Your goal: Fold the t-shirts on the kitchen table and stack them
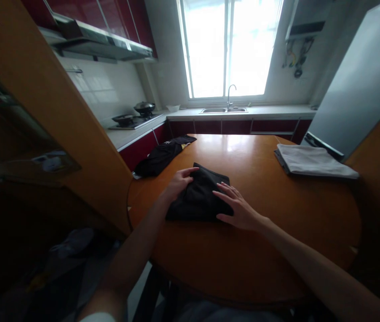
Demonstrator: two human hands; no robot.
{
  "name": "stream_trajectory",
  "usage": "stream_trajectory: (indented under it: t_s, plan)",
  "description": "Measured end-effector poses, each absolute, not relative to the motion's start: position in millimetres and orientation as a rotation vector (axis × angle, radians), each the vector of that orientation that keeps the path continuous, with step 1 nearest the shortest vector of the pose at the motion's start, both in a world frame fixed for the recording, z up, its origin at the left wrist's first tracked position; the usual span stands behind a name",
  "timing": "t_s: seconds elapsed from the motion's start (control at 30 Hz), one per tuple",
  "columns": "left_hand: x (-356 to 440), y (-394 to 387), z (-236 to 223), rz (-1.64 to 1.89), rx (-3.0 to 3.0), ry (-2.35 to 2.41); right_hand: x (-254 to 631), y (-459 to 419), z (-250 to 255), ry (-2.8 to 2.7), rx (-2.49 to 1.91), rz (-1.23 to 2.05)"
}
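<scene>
A folded black garment lies on the wooden table in front of me; its exact kind does not show. At its upper left edge rests my left hand, fingers stretched over the cloth. My right hand lies on the garment's right side with its fingers spread. Neither hand grips the fabric. Beyond my left hand, another dark garment with a light print lies loosely along the table's left edge.
On the table's right side lies a stack of folded grey cloth. A wooden cabinet borders the table on the left, and a fridge stands at the right. Behind are a sink and a stove with pans.
</scene>
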State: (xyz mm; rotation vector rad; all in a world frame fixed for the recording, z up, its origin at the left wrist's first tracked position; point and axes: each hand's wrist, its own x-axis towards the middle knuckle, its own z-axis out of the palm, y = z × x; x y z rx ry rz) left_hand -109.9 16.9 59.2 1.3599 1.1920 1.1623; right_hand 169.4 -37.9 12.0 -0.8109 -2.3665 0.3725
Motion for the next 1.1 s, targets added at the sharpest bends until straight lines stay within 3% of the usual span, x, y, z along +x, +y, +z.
stream_trajectory:
  t_s: [0.3, 1.1]
  plan:
    - [-160.9, 3.2, 21.0, 1.162, 1.339, 1.518, 160.4, -40.4, -4.5, -2.552, -0.765, 0.340]
    - [-178.7, 4.3, 8.3, 1.105, 1.606, 1.719, 156.8, -43.8, -10.1, -2.627, -0.733, 0.354]
